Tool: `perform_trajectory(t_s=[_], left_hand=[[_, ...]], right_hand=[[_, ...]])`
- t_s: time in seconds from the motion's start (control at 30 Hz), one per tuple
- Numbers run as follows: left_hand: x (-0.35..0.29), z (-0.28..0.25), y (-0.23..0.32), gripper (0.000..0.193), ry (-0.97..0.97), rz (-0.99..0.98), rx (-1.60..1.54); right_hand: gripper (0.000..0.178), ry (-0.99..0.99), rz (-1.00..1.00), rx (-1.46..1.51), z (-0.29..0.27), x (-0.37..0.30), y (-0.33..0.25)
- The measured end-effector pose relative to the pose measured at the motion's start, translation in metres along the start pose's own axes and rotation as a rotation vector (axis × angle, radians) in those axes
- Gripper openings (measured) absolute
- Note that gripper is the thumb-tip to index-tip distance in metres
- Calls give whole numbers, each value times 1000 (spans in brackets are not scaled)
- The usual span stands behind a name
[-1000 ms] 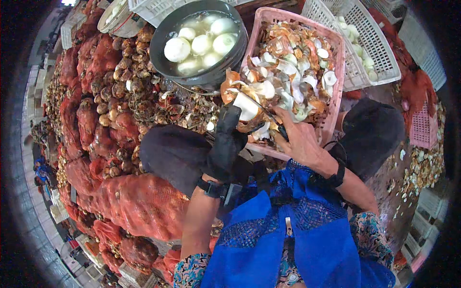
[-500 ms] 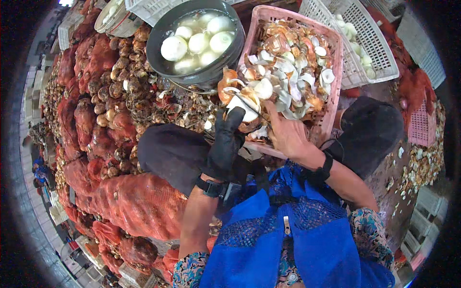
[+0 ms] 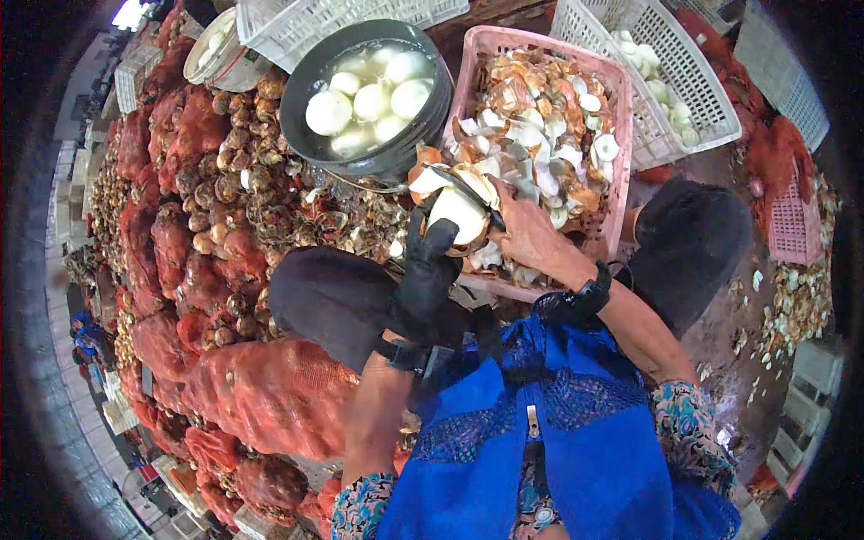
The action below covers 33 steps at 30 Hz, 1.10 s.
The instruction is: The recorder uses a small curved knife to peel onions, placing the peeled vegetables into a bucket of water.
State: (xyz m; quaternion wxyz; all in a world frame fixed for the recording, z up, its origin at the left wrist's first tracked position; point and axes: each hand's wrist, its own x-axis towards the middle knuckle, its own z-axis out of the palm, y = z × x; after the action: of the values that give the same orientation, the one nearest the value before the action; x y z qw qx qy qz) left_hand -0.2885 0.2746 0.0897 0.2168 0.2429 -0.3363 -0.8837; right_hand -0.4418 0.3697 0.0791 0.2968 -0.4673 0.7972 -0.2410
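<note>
My left hand (image 3: 430, 265), in a black glove, grips a partly peeled onion (image 3: 459, 216) over the near left corner of a pink basket (image 3: 619, 193). Its white flesh is bare on the near side, with brown skin still round part of it. In my bare right hand (image 3: 540, 241) is a small knife (image 3: 470, 192), its dark blade lying across the onion's far side. A flap of peel (image 3: 427, 180) stands off beside the blade. Brown and white onion peels (image 3: 540, 117) fill the basket. My right fingers partly hide the knife's handle.
Just left of the basket stands a dark tub (image 3: 292, 117) of water with peeled onions (image 3: 328, 112). A white crate (image 3: 711, 99) at the far right holds more. Unpeeled onions (image 3: 202, 193) and red net sacks (image 3: 270, 391) crowd the left. Peel scraps (image 3: 783, 306) litter the right-hand floor.
The knife blade has moved to the onion's far side, and the onion has turned slightly in my left hand. Both hands stay at the basket's near corner. The whole view has shifted a little.
</note>
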Motion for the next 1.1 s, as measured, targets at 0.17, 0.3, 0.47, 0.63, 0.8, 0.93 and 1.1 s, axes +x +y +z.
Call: perform_trajectory(t_s=[0.17,0.3,0.47,0.63,0.8,0.93,1.1], left_hand=[[3,3,-2,58,-32,2,42],[2,6,-3,57,-18,31,-64],[6,-5,-7,53,0,34,-60],[3,-1,-2,46,-113,111,161],[8,-7,-14,49,-60,176,202],[13,-5,-14,47,-55,100,114],[12,6,-12,46,-27,138,154]], right_hand=[[83,42,-75,209,9,15,23],[79,-7,-75,221,0,9,16],[90,53,-65,95,-16,-22,-8],[89,148,-135,99,-18,-48,-11],[88,219,-150,-88,-9,-63,-16],[87,173,-71,-83,0,-63,-14],[86,280,-139,-52,15,-54,-6]])
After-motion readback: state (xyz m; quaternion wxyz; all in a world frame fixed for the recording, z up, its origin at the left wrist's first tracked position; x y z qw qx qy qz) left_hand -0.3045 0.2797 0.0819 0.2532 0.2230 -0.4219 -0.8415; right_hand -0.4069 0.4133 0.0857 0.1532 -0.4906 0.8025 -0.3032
